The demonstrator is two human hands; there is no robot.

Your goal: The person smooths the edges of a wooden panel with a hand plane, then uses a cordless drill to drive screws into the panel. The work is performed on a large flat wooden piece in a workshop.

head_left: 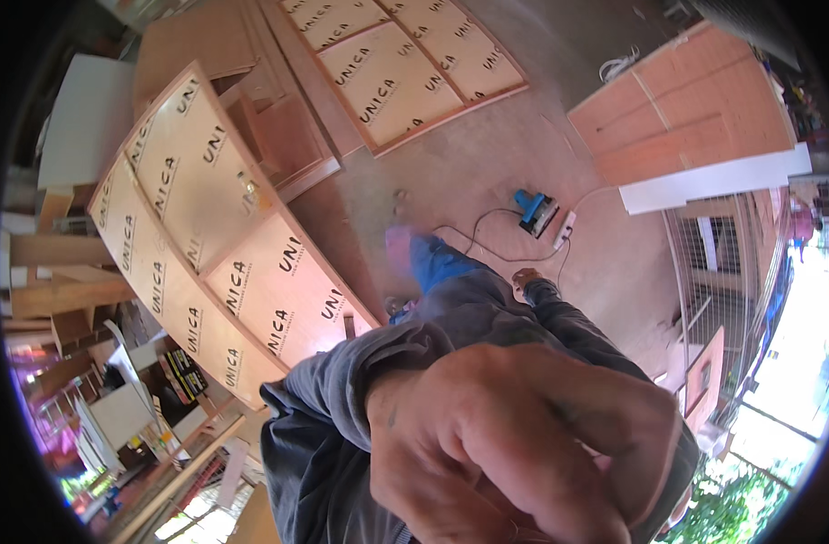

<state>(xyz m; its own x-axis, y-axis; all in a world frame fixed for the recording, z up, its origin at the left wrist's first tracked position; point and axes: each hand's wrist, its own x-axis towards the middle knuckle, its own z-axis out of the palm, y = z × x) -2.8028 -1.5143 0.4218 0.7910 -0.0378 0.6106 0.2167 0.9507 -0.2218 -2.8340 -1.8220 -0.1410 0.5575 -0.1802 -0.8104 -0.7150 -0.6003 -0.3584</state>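
Very close to the view, my left hand [514, 435] is raised with its fingers curled inward. Whatever its fingers hold, if anything, is hidden behind the knuckles. My right hand [526, 277] hangs lower and farther off, small in view, its fingers loosely closed with nothing showing in them. Nearest to it on the floor are a blue corded power tool [536, 214] with a dark base and a white power strip [565, 232]. A large framed wooden panel [197, 208] printed with dark lettering leans to my left, apart from both hands.
Another framed panel [414, 72] lies farther ahead. Stacked brown boards [695, 100] and a white board [713, 189] stand at the right, above a wire-mesh rack [713, 272]. A dark cord [469, 238] trails across the floor. Scrap timber [70, 272] crowds the left.
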